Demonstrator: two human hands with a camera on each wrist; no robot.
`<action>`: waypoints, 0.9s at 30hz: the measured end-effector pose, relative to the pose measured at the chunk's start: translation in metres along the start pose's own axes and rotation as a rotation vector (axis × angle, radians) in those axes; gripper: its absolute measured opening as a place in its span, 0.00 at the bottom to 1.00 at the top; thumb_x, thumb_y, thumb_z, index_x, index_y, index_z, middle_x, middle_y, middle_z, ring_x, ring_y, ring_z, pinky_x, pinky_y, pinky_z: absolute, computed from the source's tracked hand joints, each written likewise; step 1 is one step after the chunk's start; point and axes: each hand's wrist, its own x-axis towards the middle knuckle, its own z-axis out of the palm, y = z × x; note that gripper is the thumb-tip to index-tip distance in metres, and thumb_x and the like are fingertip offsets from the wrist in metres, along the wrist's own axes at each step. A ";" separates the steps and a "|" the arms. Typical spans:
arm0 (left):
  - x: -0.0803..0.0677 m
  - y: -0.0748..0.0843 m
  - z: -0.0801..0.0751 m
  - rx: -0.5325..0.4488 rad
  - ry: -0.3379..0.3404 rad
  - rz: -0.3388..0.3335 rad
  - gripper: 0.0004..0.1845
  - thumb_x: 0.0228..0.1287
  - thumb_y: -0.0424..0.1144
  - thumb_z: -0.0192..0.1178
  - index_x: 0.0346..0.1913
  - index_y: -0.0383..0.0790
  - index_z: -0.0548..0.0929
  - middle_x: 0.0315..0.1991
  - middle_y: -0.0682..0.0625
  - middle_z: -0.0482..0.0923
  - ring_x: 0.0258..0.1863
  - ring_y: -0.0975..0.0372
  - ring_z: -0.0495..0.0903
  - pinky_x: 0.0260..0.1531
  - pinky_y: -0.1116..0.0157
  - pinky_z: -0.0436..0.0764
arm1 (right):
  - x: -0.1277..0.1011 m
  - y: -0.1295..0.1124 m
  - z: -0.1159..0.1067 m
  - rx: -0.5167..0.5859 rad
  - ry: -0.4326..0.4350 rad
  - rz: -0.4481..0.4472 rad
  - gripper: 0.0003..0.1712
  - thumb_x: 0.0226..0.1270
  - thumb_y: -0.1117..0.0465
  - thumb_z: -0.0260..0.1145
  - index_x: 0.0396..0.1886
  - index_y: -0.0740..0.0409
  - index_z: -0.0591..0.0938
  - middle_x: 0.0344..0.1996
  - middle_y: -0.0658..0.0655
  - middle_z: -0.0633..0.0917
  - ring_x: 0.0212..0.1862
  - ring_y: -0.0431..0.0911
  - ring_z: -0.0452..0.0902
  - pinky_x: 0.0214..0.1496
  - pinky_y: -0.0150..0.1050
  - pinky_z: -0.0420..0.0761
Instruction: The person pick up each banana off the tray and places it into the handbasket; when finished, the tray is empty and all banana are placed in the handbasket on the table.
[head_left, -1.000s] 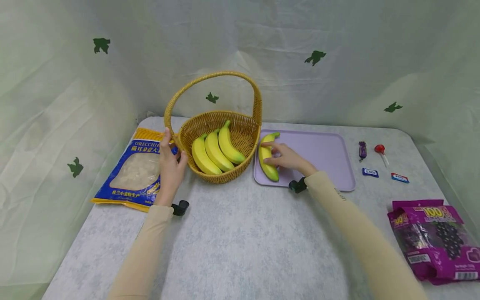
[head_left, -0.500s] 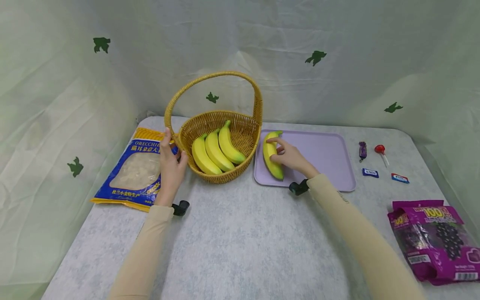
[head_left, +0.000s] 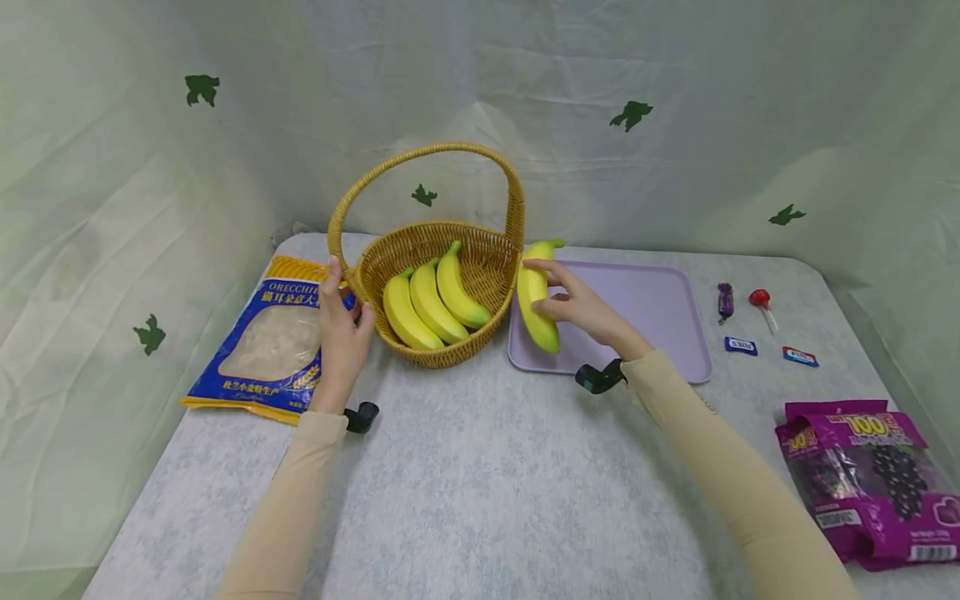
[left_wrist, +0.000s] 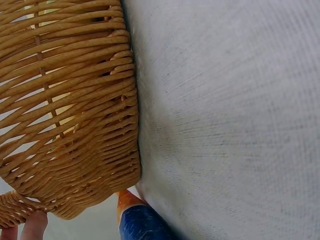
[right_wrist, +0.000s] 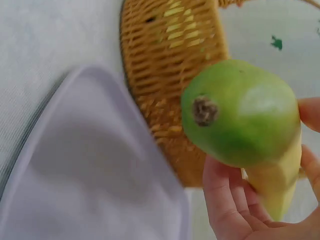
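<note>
My right hand (head_left: 588,312) grips a yellow banana (head_left: 534,296) with green ends, thumb on one side and fingers on the other. In the right wrist view the banana's green tip (right_wrist: 240,112) points at the camera, above the lilac tray (right_wrist: 95,165). Left of it stands a wicker basket (head_left: 442,358) with a tall arched handle. Three bananas (head_left: 423,304) lie side by side inside. My left hand (head_left: 343,342) holds the basket's left side at the foot of the handle; its fingertips (left_wrist: 34,225) show at the wicker in the left wrist view.
A blue and yellow pasta bag (head_left: 270,342) lies left of the basket, partly under my left hand. Right of the tray are a red lollipop (head_left: 760,297) and several small wrapped sweets (head_left: 741,345). A purple grape candy bag (head_left: 870,483) lies at the right edge.
My right hand has lifted the banana off the tray and moved it left, close to the basket's right rim. My left hand stays on the basket.
</note>
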 end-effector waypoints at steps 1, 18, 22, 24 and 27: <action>0.000 0.000 0.000 0.001 0.001 0.000 0.46 0.64 0.22 0.48 0.75 0.66 0.44 0.60 0.30 0.57 0.53 0.45 0.68 0.47 0.43 0.77 | 0.001 -0.003 0.002 0.006 -0.010 -0.007 0.37 0.66 0.61 0.62 0.73 0.43 0.61 0.58 0.64 0.64 0.52 0.56 0.73 0.51 0.47 0.78; 0.000 0.003 -0.001 -0.005 -0.001 -0.025 0.47 0.64 0.22 0.49 0.75 0.67 0.44 0.61 0.31 0.57 0.56 0.44 0.67 0.50 0.44 0.75 | 0.041 -0.036 0.038 -0.143 -0.136 -0.125 0.36 0.66 0.58 0.64 0.72 0.47 0.64 0.61 0.52 0.67 0.45 0.49 0.67 0.49 0.43 0.74; 0.000 0.004 -0.002 0.000 -0.006 -0.019 0.47 0.64 0.22 0.48 0.75 0.66 0.43 0.61 0.31 0.57 0.57 0.44 0.67 0.51 0.44 0.75 | 0.056 -0.041 0.038 -0.189 -0.110 -0.137 0.34 0.66 0.60 0.63 0.72 0.52 0.65 0.51 0.57 0.70 0.45 0.49 0.64 0.44 0.40 0.71; -0.001 0.003 -0.002 0.013 -0.007 -0.011 0.47 0.64 0.22 0.48 0.75 0.65 0.43 0.60 0.31 0.57 0.57 0.44 0.67 0.51 0.45 0.75 | 0.062 -0.041 0.038 -0.218 -0.097 -0.124 0.33 0.66 0.61 0.63 0.71 0.53 0.66 0.48 0.58 0.71 0.45 0.48 0.64 0.43 0.40 0.70; -0.001 0.002 -0.001 0.014 -0.005 -0.013 0.47 0.64 0.21 0.48 0.75 0.65 0.43 0.61 0.31 0.57 0.58 0.44 0.66 0.52 0.45 0.75 | 0.069 -0.041 0.039 -0.272 -0.085 -0.095 0.32 0.66 0.60 0.63 0.70 0.52 0.68 0.49 0.59 0.73 0.48 0.49 0.65 0.47 0.42 0.70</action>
